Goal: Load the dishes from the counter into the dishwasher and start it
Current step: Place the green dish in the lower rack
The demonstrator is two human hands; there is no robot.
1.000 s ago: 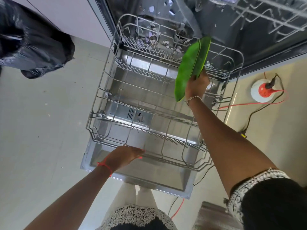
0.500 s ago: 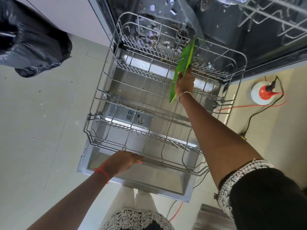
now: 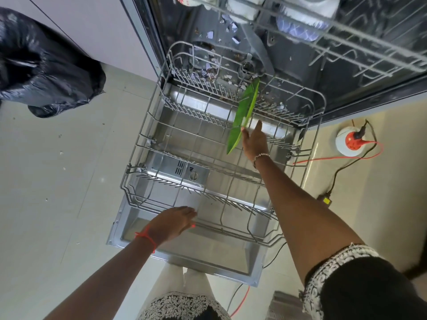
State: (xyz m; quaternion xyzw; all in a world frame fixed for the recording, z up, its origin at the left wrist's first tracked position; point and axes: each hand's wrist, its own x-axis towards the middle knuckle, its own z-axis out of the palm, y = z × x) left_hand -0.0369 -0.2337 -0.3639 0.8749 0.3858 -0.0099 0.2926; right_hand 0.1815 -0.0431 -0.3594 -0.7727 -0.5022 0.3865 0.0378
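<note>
At back right of lower rack [image 3: 208, 195], slotted on edge between tines: green leaf-shaped plate [image 3: 243, 114]. Likely stood upright so spray reaches both faces and it takes one slot only. Long axis front-to-back along the rack, far tip aimed at the rack's rear wall, near tip toward its middle, broad faces to the rack's sides. Just right of plate, right hand [image 3: 255, 142], fingers straight and spread, thumb tip at plate rim, nothing clamped; looks like a steadying touch, contact hard to confirm. On the rack's front rim, left hand [image 3: 173, 224], palm down, fingers flat, not curled round the wire; probably bracing the rack against rolling. Above the rack's rear, upper rack [image 3: 346, 33] holding cups.
</note>
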